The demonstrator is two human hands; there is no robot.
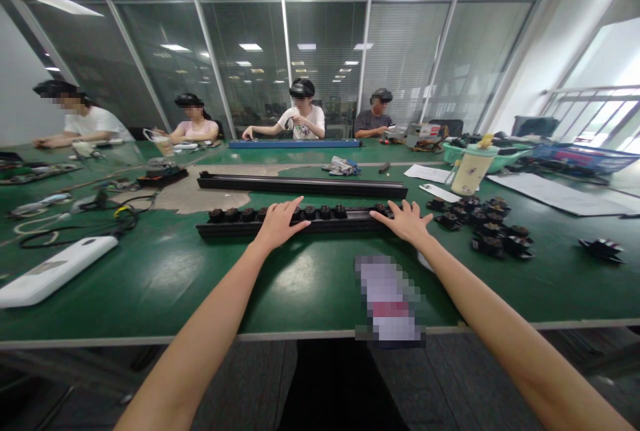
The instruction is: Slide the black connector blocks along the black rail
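Observation:
A long black channel (235, 230) lies crosswise on the green table in front of me, with a row of small round black parts (249, 214) sitting in it. My left hand (280, 224) rests over the middle of the channel, fingers spread. Over its right end lies my right hand (407, 221), fingers also apart, near a single black part (381, 208) in the channel. Between the hands, a stretch of channel right of the row shows bare. Behind it lies a second long black channel (300, 184). Several loose black parts (493, 218) are heaped right of my right hand.
A blurred phone-like slab (387, 298) lies at the near edge. Left are a white device (60, 271) and cables (75, 221). Right stand a cream tumbler (473, 170) and a green basket (505, 159). Gloves (341, 166) lie farther back. Several people sit across the table, near a blue bar (295, 143).

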